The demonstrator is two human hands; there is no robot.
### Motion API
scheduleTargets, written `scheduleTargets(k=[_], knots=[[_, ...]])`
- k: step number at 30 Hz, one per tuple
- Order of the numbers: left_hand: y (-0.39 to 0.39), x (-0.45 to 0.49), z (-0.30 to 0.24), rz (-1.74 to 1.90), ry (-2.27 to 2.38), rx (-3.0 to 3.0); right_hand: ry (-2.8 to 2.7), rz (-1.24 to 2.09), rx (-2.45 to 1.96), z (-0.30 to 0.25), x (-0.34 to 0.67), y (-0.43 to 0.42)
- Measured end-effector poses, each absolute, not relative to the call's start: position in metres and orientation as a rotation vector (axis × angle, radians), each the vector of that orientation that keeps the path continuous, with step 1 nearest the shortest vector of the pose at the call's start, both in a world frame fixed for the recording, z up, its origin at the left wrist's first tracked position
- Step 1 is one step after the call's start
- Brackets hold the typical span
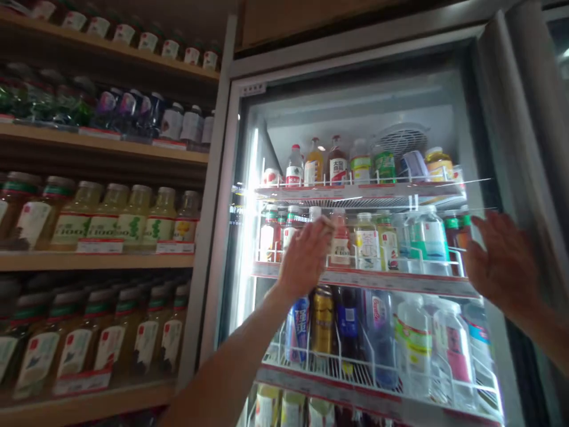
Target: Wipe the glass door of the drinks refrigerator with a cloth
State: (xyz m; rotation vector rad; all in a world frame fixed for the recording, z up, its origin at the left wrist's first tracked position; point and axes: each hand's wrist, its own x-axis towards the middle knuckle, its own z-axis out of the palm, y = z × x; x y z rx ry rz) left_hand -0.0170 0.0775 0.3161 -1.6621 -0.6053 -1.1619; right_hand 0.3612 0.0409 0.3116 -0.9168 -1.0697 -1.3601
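My left hand (306, 258) is raised in front of the lit drinks cooler (355, 89), its fingers stretched upward. A small pale patch shows by its fingertips; I cannot make out what it is. Behind that hand stands a bottle with a pink label (341, 246) on a wire shelf. Over to the right, my right hand (500, 258) is blurred, with its fingers apart, near the cooler's right frame. Reflections and lettering suggest glass before the shelves. Whether either hand touches it, I cannot tell.
Wooden shelves (102, 261) with rows of juice bottles (127, 216) fill the left side. Inside the cooler, wire racks (364, 191) hold bottles and cans, including a gold can (323, 320). A grey upright panel (518, 101) rises at the right.
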Motion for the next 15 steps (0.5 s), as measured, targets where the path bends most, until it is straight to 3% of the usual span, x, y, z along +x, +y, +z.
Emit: scheduleTargets(k=[5, 11, 15], knots=[[0.083, -0.079, 0.304, -1.64, -1.049, -1.318, -1.015, -1.332, -0.954, 0.304, 0.355, 0.044], [0.069, 0.0, 0.239, -1.103, -0.563, -1.714, -1.041, -1.267, -1.054, 0.286, 0.338, 0.039], [0.075, -0.048, 0.245, -1.376, -0.79, -1.597, -1.048, -1.363, -0.981, 0.281, 0.344, 0.041]])
